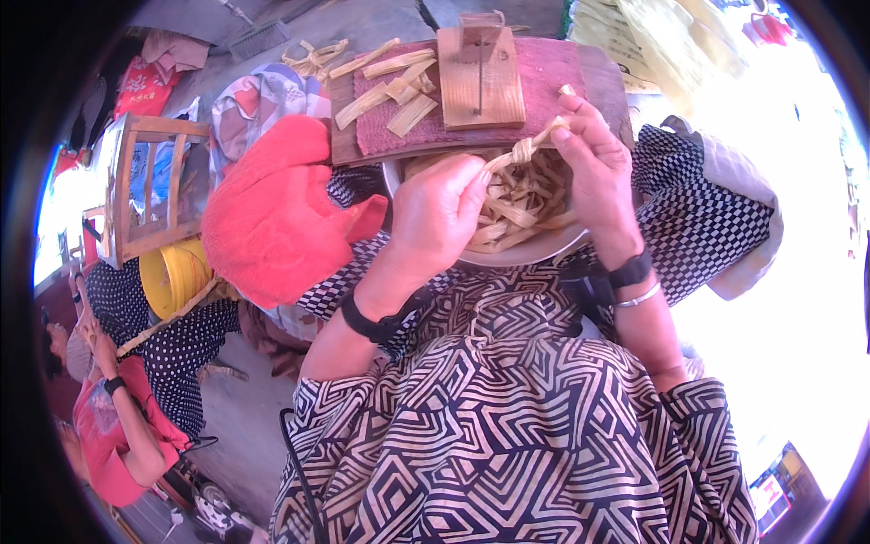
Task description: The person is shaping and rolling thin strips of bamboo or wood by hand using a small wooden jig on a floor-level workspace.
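A pale tan, flat fibrous strip with a knot (523, 151) in it is stretched between my two hands, above the bowl. My left hand (433, 207) is closed round one end, thumb pressed against the curled fingers. My right hand (596, 161) pinches the other end between thumb and fingers. Below them, a white bowl (536, 260) in my lap holds many similar tan strips (519, 207), looped and tangled. Just beyond lies a wooden board (609, 91) covered with a pink cloth (557, 72). Several short, flat strips (381, 98) rest on its left side.
A wooden block (500, 86) with an upright piece stands on the board. To my left are a red towel (267, 213), a wooden-framed box (149, 186) and a yellow bucket (170, 276). Another person's hand (101, 344) holds a long strip at far left. Plastic bags (634, 41) lie at far right.
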{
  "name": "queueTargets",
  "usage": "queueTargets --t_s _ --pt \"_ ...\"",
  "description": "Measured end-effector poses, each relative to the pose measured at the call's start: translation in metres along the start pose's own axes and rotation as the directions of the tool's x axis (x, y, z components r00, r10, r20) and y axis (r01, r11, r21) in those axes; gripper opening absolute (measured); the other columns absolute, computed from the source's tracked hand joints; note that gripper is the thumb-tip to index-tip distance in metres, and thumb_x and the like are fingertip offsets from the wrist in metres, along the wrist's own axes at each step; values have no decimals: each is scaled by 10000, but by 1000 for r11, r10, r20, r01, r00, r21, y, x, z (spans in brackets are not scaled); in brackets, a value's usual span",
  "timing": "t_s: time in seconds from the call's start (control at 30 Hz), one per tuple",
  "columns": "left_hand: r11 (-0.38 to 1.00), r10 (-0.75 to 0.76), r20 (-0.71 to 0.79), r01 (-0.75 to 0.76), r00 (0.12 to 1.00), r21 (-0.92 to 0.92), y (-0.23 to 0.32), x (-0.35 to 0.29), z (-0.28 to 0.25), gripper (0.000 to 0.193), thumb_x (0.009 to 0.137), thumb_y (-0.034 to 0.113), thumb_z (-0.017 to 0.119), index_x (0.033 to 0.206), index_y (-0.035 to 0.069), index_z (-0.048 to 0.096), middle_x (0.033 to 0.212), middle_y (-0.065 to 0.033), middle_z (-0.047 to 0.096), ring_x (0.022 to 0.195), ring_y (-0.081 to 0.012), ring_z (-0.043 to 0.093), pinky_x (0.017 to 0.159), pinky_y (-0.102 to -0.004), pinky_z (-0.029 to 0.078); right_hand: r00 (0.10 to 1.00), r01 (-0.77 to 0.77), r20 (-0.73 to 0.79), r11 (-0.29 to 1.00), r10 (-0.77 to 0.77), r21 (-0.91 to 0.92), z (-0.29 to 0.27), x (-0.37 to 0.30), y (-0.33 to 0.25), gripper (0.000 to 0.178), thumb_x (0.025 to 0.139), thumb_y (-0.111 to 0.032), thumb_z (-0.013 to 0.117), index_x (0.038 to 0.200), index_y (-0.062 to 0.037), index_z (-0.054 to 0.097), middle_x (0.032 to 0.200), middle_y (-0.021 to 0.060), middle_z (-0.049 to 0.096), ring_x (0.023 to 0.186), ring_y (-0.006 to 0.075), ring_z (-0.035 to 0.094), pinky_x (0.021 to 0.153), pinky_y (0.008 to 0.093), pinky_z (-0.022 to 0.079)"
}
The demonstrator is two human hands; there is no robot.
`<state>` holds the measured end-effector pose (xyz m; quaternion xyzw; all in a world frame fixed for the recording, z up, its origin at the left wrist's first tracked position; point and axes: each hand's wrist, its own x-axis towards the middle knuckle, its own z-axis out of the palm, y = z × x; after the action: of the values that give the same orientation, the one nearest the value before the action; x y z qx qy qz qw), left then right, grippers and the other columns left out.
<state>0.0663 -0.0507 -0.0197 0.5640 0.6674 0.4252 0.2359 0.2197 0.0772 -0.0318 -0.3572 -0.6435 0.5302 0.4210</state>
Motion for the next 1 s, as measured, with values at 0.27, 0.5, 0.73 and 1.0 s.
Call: queueTargets --t_s 0.27,0.5,0.73,1.0 --pt "858 298 32 -282 954 429 12 22 -12 114 804 68 624 912 31 613 774 -91 570 634 -293 585 544 -364 464 889 334 432 860 -152 -385 -12 38 -52 314 811 -194 678 1081 -37 642 1093 144 620 978 158 606 810 277 491" --pt "960 276 -133 -266 952 92 1 35 -32 61 806 53 606 854 72 638 683 -65 596 584 -221 602 512 -311 453 814 -179 488 935 316 -307 -18 44 -63 150 804 3 616 939 0 681 735 24 649 625 66 581 590 194 481" --pt "979 -4 -25 -1 1000 -206 -4 43 -50 128 920 95 538 929 4 628 638 3 531 574 -78 472 565 -253 416 954 37 299 987 11 -156 -7 36 -65 287 826 -99 667 1105 -45 632 1046 84 628 930 152 611 790 253 517" --pt "968 -125 192 162 973 -191 11 51 -51 160 919 114 561 920 -33 622 760 33 570 720 -34 490 641 -209 430 868 -190 464 982 174 -14 11 26 -65 482 818 -107 694 1248 -7 500 1075 76 600 970 117 585 803 242 497"
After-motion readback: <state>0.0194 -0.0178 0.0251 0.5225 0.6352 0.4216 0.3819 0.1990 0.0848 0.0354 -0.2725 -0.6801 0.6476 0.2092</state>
